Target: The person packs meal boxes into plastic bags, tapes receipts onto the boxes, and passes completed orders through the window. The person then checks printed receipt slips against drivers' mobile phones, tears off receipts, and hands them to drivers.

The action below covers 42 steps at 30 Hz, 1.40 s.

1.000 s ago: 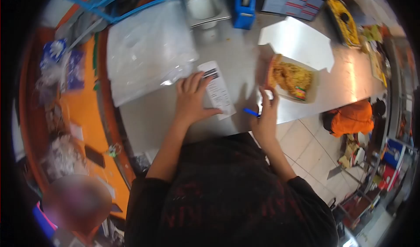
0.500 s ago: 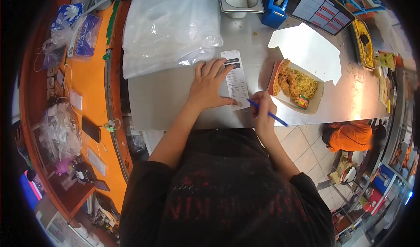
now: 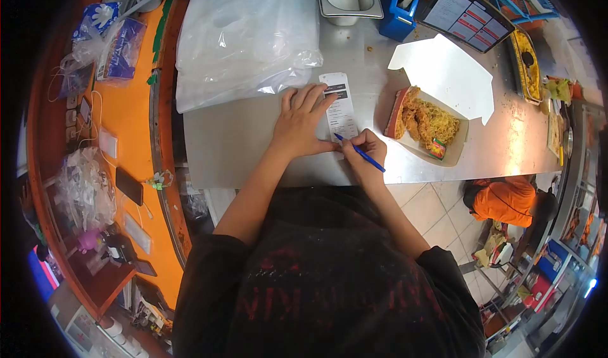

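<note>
A printed receipt [image 3: 341, 109] lies flat on the steel counter [image 3: 234, 149]. My left hand [image 3: 299, 122] presses along its left side, fingers spread and thumb near the lower end. In my right hand [image 3: 369, 152] is a blue pen [image 3: 367, 158], pinched with its tip at the receipt's lower part. To the right of this hand stands an open takeaway box [image 3: 457, 155], lid [image 3: 443, 73] folded back. Fried chicken [image 3: 413, 116], noodles [image 3: 443, 122] and a small sauce packet [image 3: 437, 147] sit inside it.
A stack of clear plastic bags [image 3: 250, 41] lies at the counter's back left. Behind are a metal container [image 3: 348, 3], a blue tape dispenser [image 3: 398, 16] and a tablet [image 3: 467, 16]. A person in an orange shirt [image 3: 503, 201] is beyond the counter at right. An orange ledge [image 3: 126, 117] runs along the left.
My right hand has moved left onto the receipt's lower end, bringing the pen tip to the paper. My left hand has stayed in place. The person in orange has shifted slightly.
</note>
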Motion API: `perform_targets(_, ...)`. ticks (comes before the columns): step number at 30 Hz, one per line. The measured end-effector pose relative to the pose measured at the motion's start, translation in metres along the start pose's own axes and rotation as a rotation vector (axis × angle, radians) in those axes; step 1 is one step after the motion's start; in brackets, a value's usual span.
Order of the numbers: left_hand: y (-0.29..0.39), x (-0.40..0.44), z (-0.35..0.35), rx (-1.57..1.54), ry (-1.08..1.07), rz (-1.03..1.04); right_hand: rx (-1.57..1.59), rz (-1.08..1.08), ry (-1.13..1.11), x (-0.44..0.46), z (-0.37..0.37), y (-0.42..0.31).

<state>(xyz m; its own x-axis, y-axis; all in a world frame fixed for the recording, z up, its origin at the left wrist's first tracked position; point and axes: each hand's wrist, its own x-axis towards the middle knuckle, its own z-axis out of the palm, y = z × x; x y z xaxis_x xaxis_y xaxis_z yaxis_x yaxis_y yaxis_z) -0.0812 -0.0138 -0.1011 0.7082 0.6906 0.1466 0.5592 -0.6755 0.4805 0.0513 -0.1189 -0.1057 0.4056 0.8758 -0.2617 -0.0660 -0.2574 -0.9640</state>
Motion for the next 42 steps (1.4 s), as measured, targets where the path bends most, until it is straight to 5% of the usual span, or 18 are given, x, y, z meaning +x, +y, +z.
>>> perform_targets(6,0.001,0.000,-0.002,0.004,0.006,0.007,-0.479,-0.240,0.148,-0.003,-0.004,-0.012)
perform_targets(16,0.000,0.000,0.001,0.009,-0.012,0.000,-0.117,-0.073,-0.006,-0.004,-0.004,0.000)
perform_targets(19,0.000,0.000,0.001,0.009,-0.017,-0.003,-0.180,-0.133,-0.062,-0.003,-0.004,-0.010)
perform_targets(21,0.001,0.000,0.000,0.008,-0.013,0.003,-0.621,-0.478,0.147,-0.002,-0.003,-0.024)
perform_targets(29,0.000,0.002,-0.010,-0.030,-0.011,0.064,-0.759,-0.554,0.149,0.005,-0.025,-0.059)
perform_targets(32,-0.004,0.028,-0.022,-0.082,-0.025,0.086,-0.616,-0.596,0.662,0.030,-0.110,-0.087)
perform_targets(35,0.030,0.095,-0.017,-0.216,0.273,0.122,-0.753,-0.671,0.984,0.086,-0.201,-0.085)
perform_targets(37,0.058,0.156,0.005,-0.288,0.392,0.188,-0.897,-0.669,0.818,0.133,-0.242,-0.053)
perform_targets(39,0.062,0.202,0.040,-0.422,0.160,-0.153,-0.595,-0.291,0.352,0.131,-0.243,-0.068)
perform_targets(40,0.073,0.213,0.025,-0.423,0.174,-0.120,-0.681,-0.289,0.287,0.128,-0.247,-0.074)
perform_targets(42,0.086,0.215,-0.001,-0.538,-0.212,0.030,-0.776,-0.283,0.235,0.106,-0.247,-0.083)
